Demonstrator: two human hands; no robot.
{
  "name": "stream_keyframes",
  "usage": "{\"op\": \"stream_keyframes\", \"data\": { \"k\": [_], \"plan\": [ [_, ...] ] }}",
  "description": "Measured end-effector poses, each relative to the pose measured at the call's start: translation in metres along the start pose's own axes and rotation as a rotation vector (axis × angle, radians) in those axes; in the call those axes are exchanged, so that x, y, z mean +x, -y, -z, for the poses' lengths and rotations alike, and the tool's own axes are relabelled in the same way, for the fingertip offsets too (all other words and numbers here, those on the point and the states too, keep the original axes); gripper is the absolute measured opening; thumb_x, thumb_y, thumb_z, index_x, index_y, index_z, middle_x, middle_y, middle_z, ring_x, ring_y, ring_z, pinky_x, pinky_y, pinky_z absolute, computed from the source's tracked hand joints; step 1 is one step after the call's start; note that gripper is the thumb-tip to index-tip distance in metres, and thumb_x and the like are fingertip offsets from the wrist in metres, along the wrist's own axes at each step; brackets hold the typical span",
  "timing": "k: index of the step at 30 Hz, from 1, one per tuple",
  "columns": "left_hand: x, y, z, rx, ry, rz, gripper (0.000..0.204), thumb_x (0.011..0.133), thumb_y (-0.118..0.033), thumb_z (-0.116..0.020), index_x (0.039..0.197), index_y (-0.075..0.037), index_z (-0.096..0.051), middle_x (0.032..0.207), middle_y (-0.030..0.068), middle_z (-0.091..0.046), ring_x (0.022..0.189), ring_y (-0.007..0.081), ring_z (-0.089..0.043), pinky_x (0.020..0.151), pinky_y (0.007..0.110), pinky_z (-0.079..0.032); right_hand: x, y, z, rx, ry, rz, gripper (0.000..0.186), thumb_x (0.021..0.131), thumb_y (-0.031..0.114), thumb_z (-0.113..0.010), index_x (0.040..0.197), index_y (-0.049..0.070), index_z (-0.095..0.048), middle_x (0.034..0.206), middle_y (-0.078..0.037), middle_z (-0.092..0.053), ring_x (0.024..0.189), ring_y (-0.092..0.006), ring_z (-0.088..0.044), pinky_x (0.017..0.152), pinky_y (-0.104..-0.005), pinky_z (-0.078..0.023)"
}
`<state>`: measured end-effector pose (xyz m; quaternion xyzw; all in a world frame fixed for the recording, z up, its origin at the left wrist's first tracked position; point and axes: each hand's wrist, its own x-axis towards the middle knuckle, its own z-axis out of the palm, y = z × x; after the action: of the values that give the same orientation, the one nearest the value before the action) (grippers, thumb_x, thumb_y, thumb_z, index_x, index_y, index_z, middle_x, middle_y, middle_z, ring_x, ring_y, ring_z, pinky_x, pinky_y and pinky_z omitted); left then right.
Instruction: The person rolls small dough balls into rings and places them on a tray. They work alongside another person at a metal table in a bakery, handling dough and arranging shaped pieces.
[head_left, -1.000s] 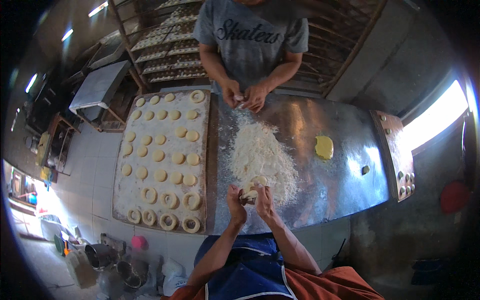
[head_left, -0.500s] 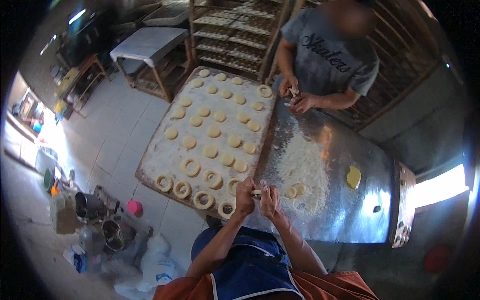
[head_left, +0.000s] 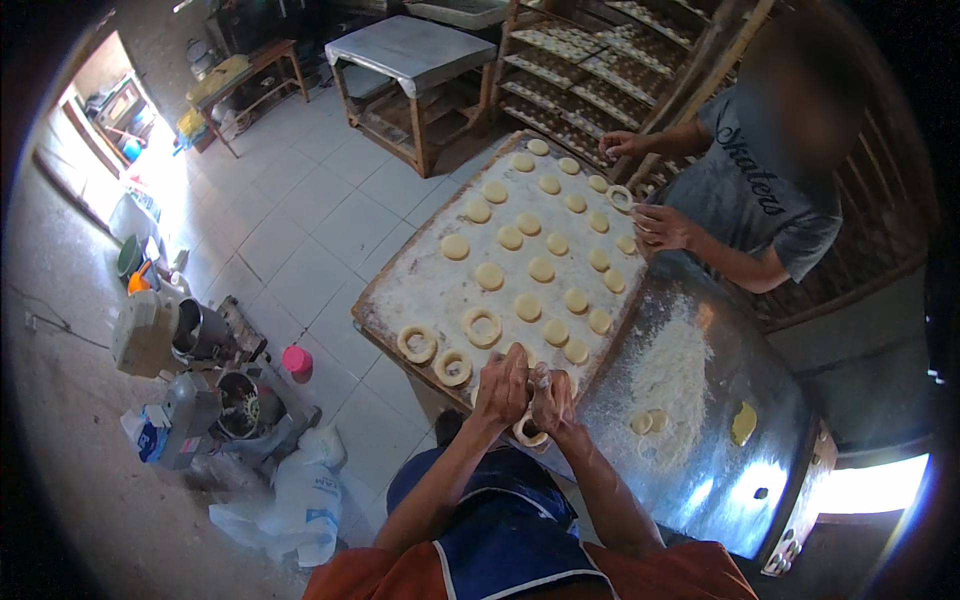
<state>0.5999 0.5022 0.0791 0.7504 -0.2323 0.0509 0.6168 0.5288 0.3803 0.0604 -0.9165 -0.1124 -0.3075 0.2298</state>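
Above the near edge of a floured board [head_left: 415, 290], my left hand [head_left: 502, 388] and my right hand [head_left: 553, 398] are close together. The fingers of both are closed on a small piece of pale dough, mostly hidden by them. Near my hands lie several dough rings [head_left: 482, 343], some partly covered by my hands. Rows of flat round dough pieces [head_left: 489, 276] fill the rest of the board. At the far right corner, a co-worker's hand [head_left: 668, 228] touches another dough ring [head_left: 621, 208]; their other hand [head_left: 622, 145] is raised beside the rack.
Right of the board, a metal table [head_left: 690, 505] carries spread flour [head_left: 668, 370], two small dough rounds [head_left: 641, 423] and a yellow dough lump [head_left: 744, 424]. A loaded rack [head_left: 580, 75] and a side table [head_left: 410, 50] stand behind. Pots and a pink cup [head_left: 297, 360] sit at left.
The view has turned left. My hands have shifted leftward, from beside the metal table to over the board's rings. The co-worker's hands have parted, one reaching the far corner ring.
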Motion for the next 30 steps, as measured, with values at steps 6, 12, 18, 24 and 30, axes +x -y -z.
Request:
{"op": "stream_keyframes", "data": {
  "k": [6,12,18,24,30],
  "plan": [
    [0.010,0.040,0.047,-0.151,-0.100,-0.006,0.023,0.099,-0.020,-0.052,0.083,-0.003,-0.047,0.078,0.0085,-0.047,0.070,0.0219,-0.043,0.065,0.036,-0.038,0.070,0.041,-0.012,0.188,-0.116,0.133,0.026,0.094,0.003,-0.061,0.117,-0.009,-0.059,0.102,-0.023,-0.063,0.093,-0.0387,-0.063,0.080,-0.0493,-0.053],
    [0.076,0.047,0.107,0.109,-0.232,0.276,0.023,0.100,-0.022,-0.055,0.095,0.000,-0.055,0.079,0.0177,-0.056,0.074,0.0376,-0.056,0.073,0.046,-0.046,0.147,0.043,-0.045,0.781,0.273,-0.427,0.046,0.092,0.027,-0.067,0.121,-0.008,-0.059,0.100,-0.023,-0.067,0.088,-0.0351,-0.065,0.085,-0.0419,-0.053],
    [0.115,0.094,0.126,0.569,-0.115,0.346,0.028,0.097,-0.027,-0.062,0.105,-0.001,-0.061,0.096,0.0196,-0.062,0.092,0.0375,-0.059,0.085,0.048,-0.048,0.135,0.026,-0.053,0.113,0.351,-0.496,0.074,0.088,0.030,-0.071,0.143,-0.008,-0.040,0.113,-0.027,-0.065,0.108,-0.0442,-0.064,0.094,-0.0523,-0.050],
    [0.088,0.143,0.140,0.340,0.063,-0.065,0.031,0.082,-0.014,-0.081,0.107,-0.003,-0.066,0.104,0.0133,-0.063,0.101,0.0310,-0.060,0.092,0.044,-0.049,0.036,0.014,0.074,0.269,0.294,-0.891,0.055,0.087,0.019,-0.074,0.135,0.002,-0.056,0.098,-0.019,-0.065,0.085,-0.0312,-0.067,0.080,-0.0448,-0.054],
    [0.103,0.076,0.121,0.409,0.137,0.133,0.028,0.090,-0.010,-0.074,0.115,-0.001,-0.066,0.101,0.0142,-0.062,0.097,0.0291,-0.061,0.087,0.042,-0.050,-0.131,-0.057,0.147,-0.257,-0.106,-1.052,0.041,0.086,0.009,-0.073,0.125,0.007,-0.065,0.091,-0.013,-0.065,0.073,-0.0281,-0.065,0.075,-0.0422,-0.053]
  ]
}}
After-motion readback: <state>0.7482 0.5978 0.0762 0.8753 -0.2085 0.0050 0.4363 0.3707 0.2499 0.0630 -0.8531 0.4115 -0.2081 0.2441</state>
